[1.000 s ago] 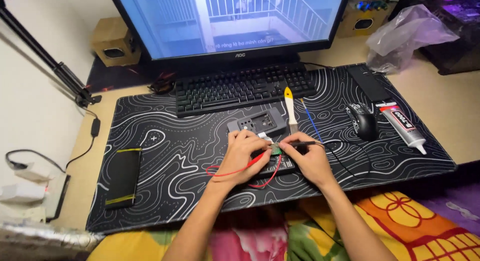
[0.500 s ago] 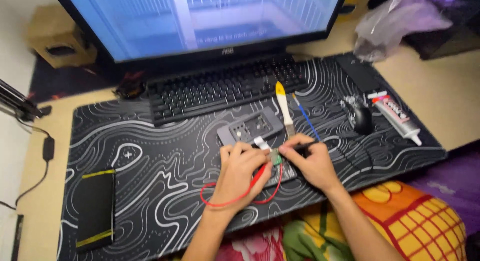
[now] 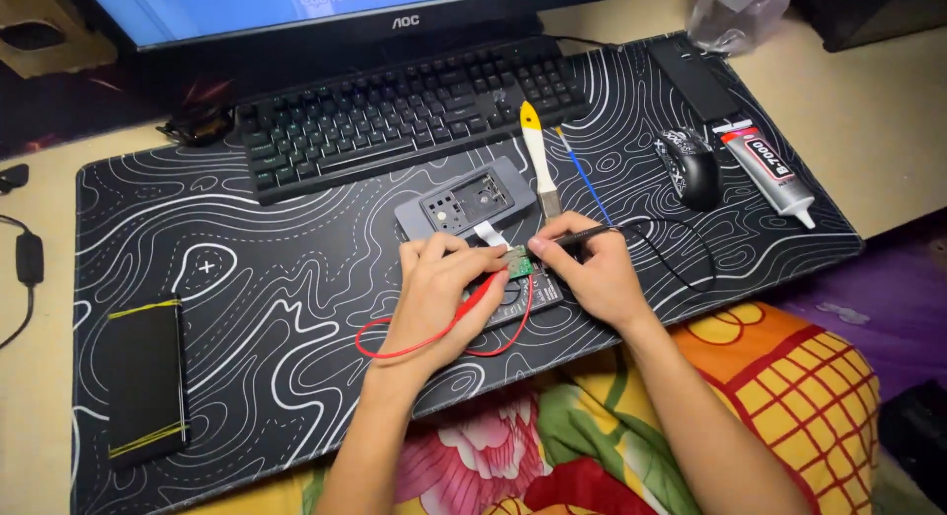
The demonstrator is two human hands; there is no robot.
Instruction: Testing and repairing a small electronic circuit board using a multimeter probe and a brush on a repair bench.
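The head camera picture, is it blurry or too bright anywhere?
Head view: mostly sharp; the left hand, right hand and small green circuit board are evenly lit and clear. The monitor glows bright at the top edge. Desk corners beyond the patterned desk mat fall darker.

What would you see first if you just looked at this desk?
Two hands meet mid-desk over a small green circuit board: the left hand holds a red probe with a looping red wire, the right hand a black probe. Beneath lies a big black desk mat with white wavy lines.
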